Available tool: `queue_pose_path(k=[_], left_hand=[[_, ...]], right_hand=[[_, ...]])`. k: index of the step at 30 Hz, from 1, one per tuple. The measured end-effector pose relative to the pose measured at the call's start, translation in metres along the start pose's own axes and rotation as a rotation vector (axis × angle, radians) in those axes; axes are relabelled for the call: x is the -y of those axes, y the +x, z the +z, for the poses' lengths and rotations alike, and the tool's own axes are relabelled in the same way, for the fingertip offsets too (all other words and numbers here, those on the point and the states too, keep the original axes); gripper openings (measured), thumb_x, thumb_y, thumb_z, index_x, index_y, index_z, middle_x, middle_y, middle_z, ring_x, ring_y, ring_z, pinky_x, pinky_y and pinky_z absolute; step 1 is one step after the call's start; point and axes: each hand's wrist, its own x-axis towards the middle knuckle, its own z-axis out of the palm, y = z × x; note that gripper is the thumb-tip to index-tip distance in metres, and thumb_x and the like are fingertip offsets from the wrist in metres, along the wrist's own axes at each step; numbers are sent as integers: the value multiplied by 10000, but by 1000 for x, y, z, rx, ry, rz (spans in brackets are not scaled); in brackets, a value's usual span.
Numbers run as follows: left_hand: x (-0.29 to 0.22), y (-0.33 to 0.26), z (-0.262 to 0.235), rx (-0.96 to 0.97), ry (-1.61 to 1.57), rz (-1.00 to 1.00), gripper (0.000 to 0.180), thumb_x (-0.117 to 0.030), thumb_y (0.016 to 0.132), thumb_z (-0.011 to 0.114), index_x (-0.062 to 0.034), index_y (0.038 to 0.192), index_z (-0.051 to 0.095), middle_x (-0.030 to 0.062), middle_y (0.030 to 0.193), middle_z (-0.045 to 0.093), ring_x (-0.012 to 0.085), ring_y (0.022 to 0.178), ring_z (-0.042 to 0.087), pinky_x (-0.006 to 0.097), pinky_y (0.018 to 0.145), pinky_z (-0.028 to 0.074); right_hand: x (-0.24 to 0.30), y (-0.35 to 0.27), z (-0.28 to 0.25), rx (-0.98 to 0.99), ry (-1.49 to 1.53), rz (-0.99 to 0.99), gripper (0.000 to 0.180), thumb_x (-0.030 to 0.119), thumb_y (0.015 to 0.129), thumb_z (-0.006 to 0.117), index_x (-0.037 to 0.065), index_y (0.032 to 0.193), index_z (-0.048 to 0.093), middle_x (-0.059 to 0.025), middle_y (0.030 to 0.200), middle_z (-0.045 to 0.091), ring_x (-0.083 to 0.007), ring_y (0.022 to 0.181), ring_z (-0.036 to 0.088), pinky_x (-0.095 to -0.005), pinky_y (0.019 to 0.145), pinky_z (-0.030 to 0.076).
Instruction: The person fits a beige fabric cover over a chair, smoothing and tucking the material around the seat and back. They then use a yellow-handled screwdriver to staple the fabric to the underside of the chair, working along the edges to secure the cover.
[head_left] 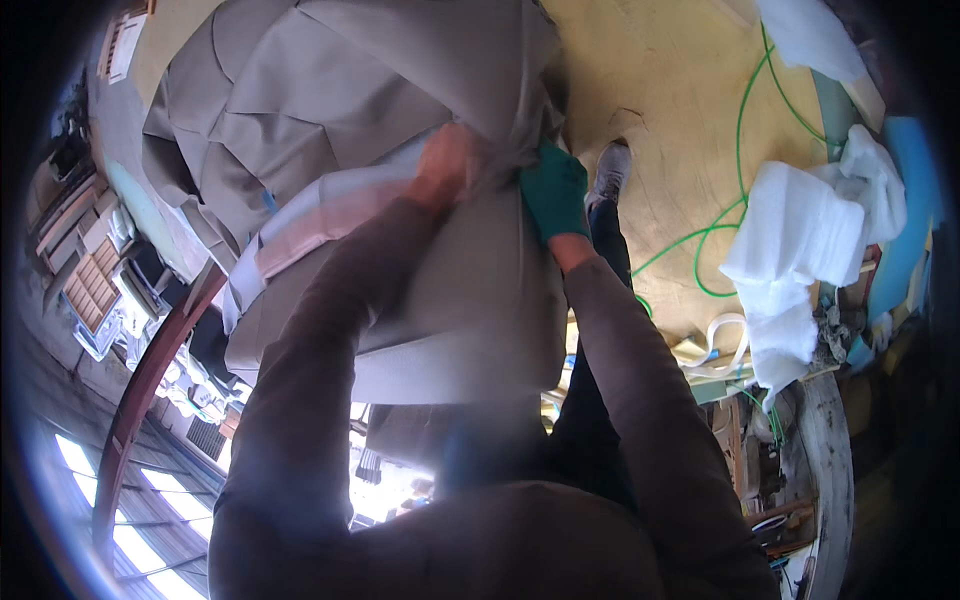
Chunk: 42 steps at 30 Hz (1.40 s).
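Observation:
A large grey-brown cover [290, 80], smooth like leather or vinyl, lies in folds over a bulky padded piece [470, 290]. My bare left hand [445, 165] presses against the bunched material near its right edge; motion smears the fingers. Close beside it, my right hand [556, 192] wears a teal glove and is closed on the gathered edge of the cover. Pale lining [330, 215] shows under a fold by my left forearm. What lies beneath the bunched part is hidden.
To the right spreads a yellowish board surface [660, 60] with a looping green hose [741, 140]. White foam wrap [795, 230] hangs at its right side. My shoe [612, 170] stands beside the padded piece. A reddish-brown curved beam [150, 390] and piled household goods [95, 285] are at left.

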Motion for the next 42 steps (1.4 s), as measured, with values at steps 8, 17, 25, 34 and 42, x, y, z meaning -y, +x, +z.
queue_pose_path(k=[8,17,25,34,42], left_hand=[[-26,-10,-20,67,153,-85,215,-278,926,716,-107,932,846,232,1013,797,444,1000,771,543,880,603],[-22,-2,-9,128,121,-91,216,-263,944,725,-122,1026,867,206,1055,815,420,1019,782,513,916,614],[2,0,13,88,91,-31,256,-293,975,708,-130,1100,859,200,1114,814,404,1041,783,491,936,617],[-4,10,-2,52,183,45,353,-404,998,666,-112,1111,828,224,1134,799,442,1105,758,542,937,590],[-20,-7,-80,-121,598,447,289,-356,1040,635,-142,1123,811,201,1121,794,431,1097,750,554,929,581]], right_hand=[[24,6,-52,310,117,130,608,312,920,757,40,1447,622,-326,1281,726,-503,1220,692,-530,1053,557],[53,-7,-69,550,435,337,1160,560,850,914,-53,1653,343,-304,1587,565,-424,1480,569,-472,1198,477],[32,-5,-42,531,310,346,1142,613,856,878,-42,1640,369,-339,1548,593,-476,1447,589,-505,1172,498],[-16,-12,-68,466,643,149,901,447,999,798,8,1670,388,-279,1524,608,-416,1366,643,-453,1177,500],[-107,-214,-36,-129,439,187,712,208,1061,712,65,1675,382,-200,1486,596,-358,1312,655,-417,1105,542]])
